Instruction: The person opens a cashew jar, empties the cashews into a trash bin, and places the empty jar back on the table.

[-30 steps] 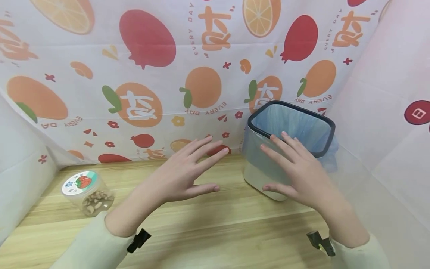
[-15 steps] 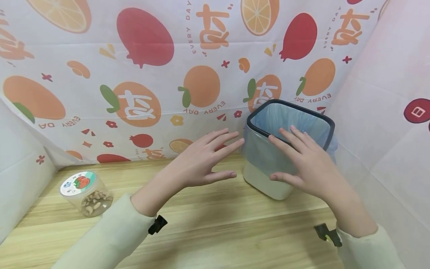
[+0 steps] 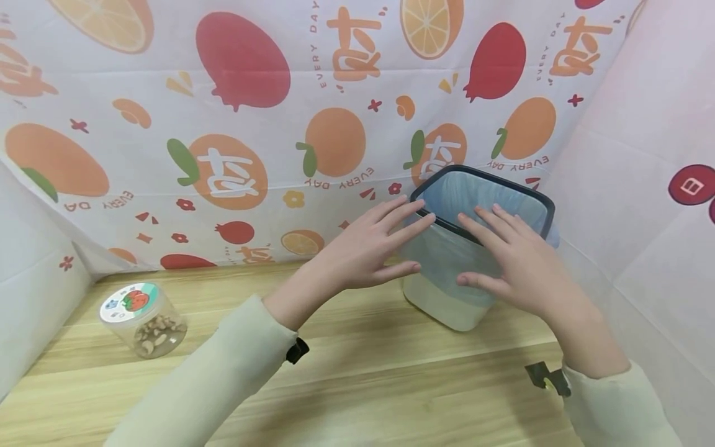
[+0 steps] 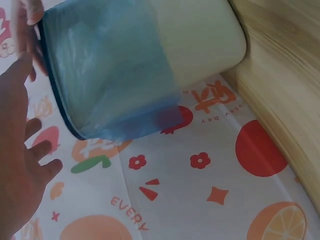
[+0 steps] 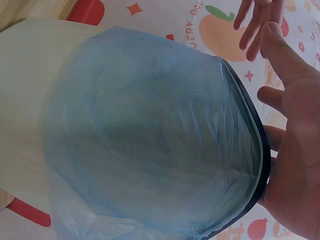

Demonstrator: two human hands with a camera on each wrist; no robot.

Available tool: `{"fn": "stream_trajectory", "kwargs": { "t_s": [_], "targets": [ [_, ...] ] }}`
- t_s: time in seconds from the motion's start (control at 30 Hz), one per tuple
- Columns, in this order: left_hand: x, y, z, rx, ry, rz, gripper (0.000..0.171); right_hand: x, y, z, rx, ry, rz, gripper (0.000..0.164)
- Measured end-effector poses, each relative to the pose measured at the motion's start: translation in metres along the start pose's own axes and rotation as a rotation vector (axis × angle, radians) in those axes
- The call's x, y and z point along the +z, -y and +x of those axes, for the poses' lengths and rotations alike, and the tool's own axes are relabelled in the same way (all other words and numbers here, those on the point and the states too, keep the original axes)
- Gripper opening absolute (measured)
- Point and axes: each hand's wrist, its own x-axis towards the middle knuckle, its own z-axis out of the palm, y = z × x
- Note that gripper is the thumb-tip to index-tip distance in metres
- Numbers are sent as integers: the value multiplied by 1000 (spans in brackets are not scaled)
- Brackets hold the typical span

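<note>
A cream trash can [image 3: 447, 304] stands on the wooden table at right of centre in the head view. A translucent blue bag [image 5: 150, 125] lines it and folds down over its outside, under a black rim [image 3: 497, 178]. My left hand [image 3: 365, 248] is spread palm down at the rim's near left corner, its fingertips overlapping the rim in the head view. Over the near right side hovers my right hand [image 3: 516, 264], fingers spread and extended past the rim over the opening. Neither hand grips anything. Both wrist views show the palms beside the rim.
A clear jar [image 3: 159, 332] of nuts with a printed lid [image 3: 128, 302] sits at the left of the wooden table [image 3: 357, 379]. Behind the table hangs a fruit-patterned cloth [image 3: 251, 167]. A white side wall [image 3: 642, 248] rises close to the trash can on the right.
My left hand has moved right and away from me, up to the trash can's rim. My right hand has shifted slightly right and farther forward. The trash can and jar have not moved.
</note>
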Motion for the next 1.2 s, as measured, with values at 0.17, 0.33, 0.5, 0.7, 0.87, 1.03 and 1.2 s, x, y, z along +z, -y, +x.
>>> {"fn": "stream_trajectory", "kwargs": {
  "t_s": [0.17,0.33,0.5,0.7,0.87,1.03,1.2],
  "targets": [
    [11,1,13,13,29,46,73,-1,-5,1,28,19,1,91],
    [19,-1,23,-1,90,56,71,-2,-8,2,56,46,-9,89],
    [25,-2,30,-16,140,50,68,-2,-9,2,98,92,-10,85],
    [30,5,37,-14,143,36,64,-1,-12,3,116,123,-8,69],
    [35,10,43,-3,133,25,60,0,-15,2,119,116,-12,60],
    [37,14,51,-1,137,27,54,-1,-14,2,116,112,-35,55],
    [42,18,56,-8,106,4,49,0,-13,1,117,93,-59,51]
  ]
}}
